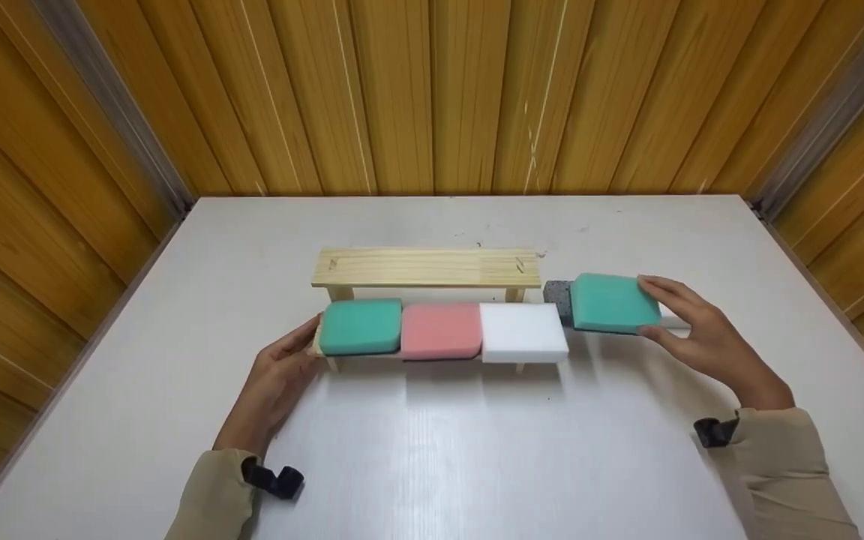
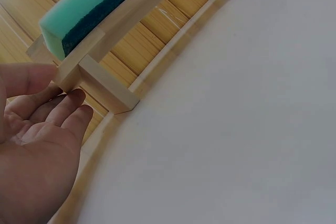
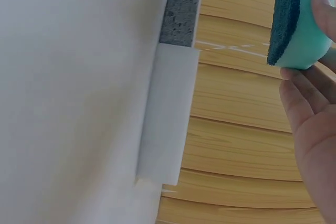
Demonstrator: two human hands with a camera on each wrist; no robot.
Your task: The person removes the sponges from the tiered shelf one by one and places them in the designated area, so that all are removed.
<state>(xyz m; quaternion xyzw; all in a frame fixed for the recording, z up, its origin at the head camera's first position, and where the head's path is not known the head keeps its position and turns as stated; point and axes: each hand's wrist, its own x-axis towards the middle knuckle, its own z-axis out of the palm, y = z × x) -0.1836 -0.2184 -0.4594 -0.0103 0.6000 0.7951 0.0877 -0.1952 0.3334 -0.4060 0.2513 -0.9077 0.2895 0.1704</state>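
As the head view shows, the right hand (image 1: 709, 345), partly open, grips the right end of a green sponge (image 1: 613, 302), just right of a white sponge (image 1: 523, 332). It looks light and squishy, so a gentle squeeze at the edges should do. Seen from the left wrist, the left hand (image 2: 39, 145) pinches the end of a little wooden bench (image 2: 137, 10). From the right wrist, the held sponge's dark side looks rough, so probably not slippery.
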